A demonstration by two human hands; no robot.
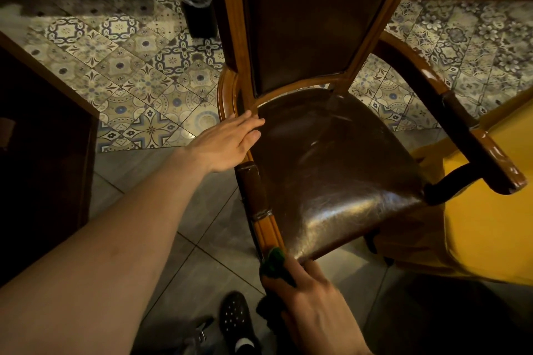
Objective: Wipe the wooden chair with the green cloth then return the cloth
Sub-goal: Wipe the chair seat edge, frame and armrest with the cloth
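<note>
Green cloth [274, 264] | we are gripping it in our right hand [314, 314] against the wooden chair [331, 167] armrest end | left hand [227, 144] is resting flat, fingers spread, on the armrest.

1. No writing, label, brand, number or sign can be read anywhere in this view.
</note>
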